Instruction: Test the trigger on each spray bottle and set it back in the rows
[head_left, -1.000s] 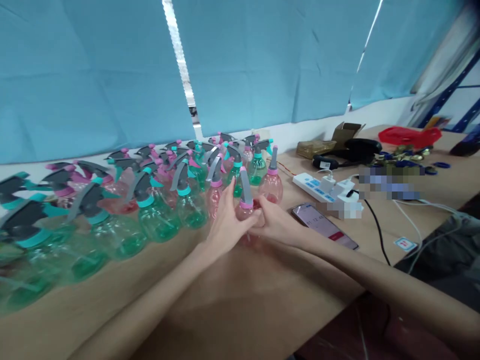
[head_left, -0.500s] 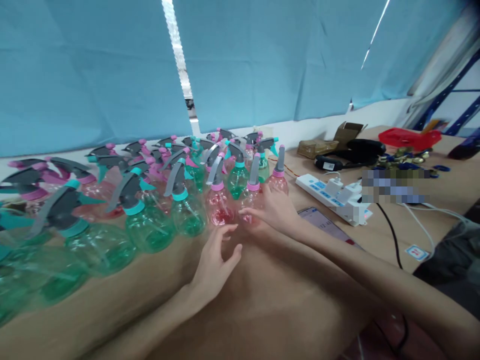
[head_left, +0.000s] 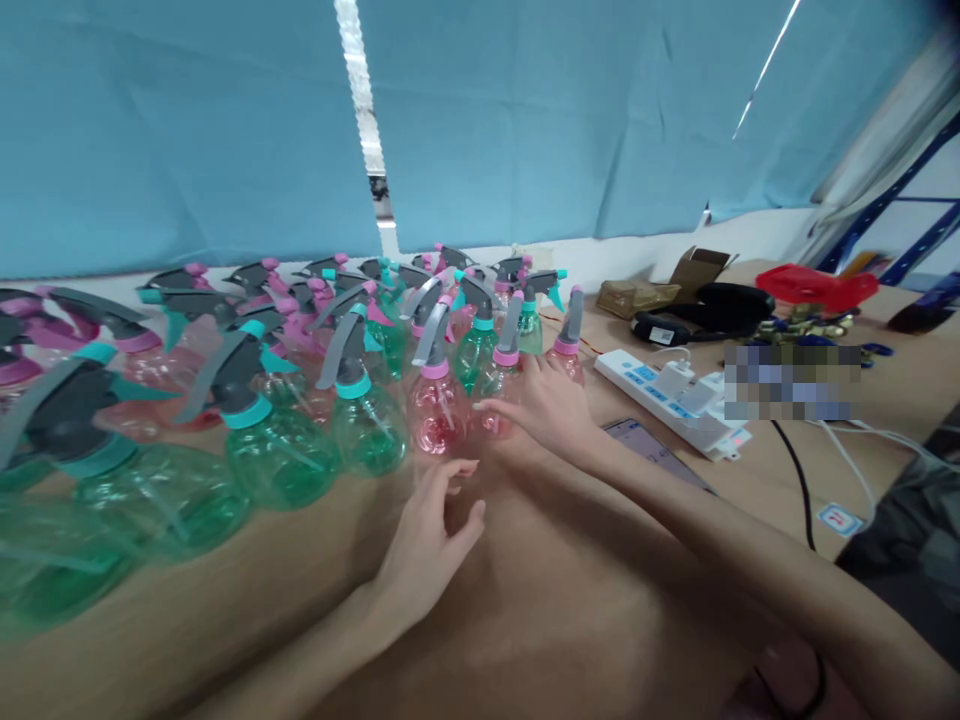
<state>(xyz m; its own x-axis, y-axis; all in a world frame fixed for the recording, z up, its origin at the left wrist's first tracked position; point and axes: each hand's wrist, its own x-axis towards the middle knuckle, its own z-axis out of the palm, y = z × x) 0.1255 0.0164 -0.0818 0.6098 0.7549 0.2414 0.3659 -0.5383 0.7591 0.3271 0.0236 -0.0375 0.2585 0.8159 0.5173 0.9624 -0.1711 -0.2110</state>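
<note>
L fingers [head_left: 448,471] half-open, empty; R fingers [head_left: 544,376] at pink btl [head_left: 496,384], grip unclear; card [head_left: 840,519] no. blurry.

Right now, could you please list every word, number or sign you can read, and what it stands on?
No text reads with certainty.
Phone: digits, too blurred.
Small card: marks, too blurred.
Power strip: blue labels, too small.
White tag: print too small.
</note>
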